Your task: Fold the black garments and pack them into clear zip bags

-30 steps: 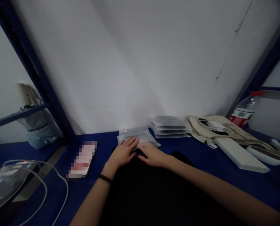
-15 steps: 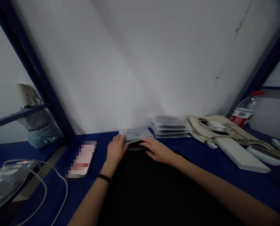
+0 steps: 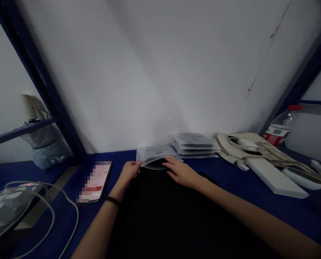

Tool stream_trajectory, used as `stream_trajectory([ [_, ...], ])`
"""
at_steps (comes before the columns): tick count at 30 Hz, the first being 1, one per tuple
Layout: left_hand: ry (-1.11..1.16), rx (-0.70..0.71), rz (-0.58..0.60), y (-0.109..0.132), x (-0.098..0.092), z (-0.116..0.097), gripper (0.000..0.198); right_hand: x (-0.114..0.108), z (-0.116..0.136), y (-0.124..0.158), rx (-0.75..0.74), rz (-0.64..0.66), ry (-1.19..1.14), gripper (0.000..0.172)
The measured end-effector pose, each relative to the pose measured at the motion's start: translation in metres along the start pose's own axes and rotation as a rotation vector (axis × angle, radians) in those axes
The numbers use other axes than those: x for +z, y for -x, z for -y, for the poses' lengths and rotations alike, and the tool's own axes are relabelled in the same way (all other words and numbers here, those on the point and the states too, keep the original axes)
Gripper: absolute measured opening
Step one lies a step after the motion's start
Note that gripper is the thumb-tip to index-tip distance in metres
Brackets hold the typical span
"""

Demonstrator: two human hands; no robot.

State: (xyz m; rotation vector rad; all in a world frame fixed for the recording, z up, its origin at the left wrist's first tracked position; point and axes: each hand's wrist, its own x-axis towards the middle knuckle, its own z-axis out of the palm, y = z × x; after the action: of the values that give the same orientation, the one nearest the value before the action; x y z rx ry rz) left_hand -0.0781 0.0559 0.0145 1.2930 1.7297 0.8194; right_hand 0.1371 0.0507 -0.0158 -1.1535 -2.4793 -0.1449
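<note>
A frosted zip bag [image 3: 156,151] with a round mark lies against the wall, its near mouth gaping over a dark inside. At the bag's left corner, my left hand [image 3: 129,172] is closed in a pinch on the edge. Stretched fingers of my right hand [image 3: 182,172] rest at the right side of the mouth, thumb apart; whether the tips reach inside I cannot tell. Just right of this bag sits a stack of similar frosted bags [image 3: 195,145] with dark contents. Black material [image 3: 160,208] fills the space between my arms.
Left on the blue tabletop [image 3: 119,158] lies a phone [image 3: 98,183], beside white cables and a power strip [image 3: 7,205]. To the right are a beige cloth bag [image 3: 271,147], a long white box [image 3: 276,178], a white oval device [image 3: 303,178] and a red-capped bottle [image 3: 280,127].
My left hand has moved left and slightly back from the bag's top to its left edge. The bag's mouth gapes wider. My right hand has barely shifted.
</note>
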Motion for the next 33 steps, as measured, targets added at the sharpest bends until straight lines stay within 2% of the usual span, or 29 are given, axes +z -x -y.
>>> stream_trajectory([
  [6, 0.129, -0.046, 0.038, 0.002, 0.004, 0.000, 0.023, -0.009, 0.025, -0.020, -0.063, -0.104, -0.027, 0.017],
  [11, 0.182, -0.047, 0.046, 0.005, 0.004, 0.001, 0.025, 0.005, 0.050, -0.044, -0.160, -0.076, 0.072, 0.016],
  [16, 0.199, -0.045, 0.043, 0.005, 0.005, 0.001, 0.026, 0.020, 0.059, -0.059, -0.185, -0.028, 0.160, 0.012],
  [24, 0.220, -0.060, 0.002, 0.008, 0.010, -0.002, 0.028, 0.025, 0.049, -0.057, -0.235, -0.065, 0.182, 0.015],
  [33, 0.224, -0.049, -0.084, 0.003, 0.006, -0.002, 0.025, 0.013, 0.002, -0.031, -0.163, -0.106, 0.263, 0.016],
])
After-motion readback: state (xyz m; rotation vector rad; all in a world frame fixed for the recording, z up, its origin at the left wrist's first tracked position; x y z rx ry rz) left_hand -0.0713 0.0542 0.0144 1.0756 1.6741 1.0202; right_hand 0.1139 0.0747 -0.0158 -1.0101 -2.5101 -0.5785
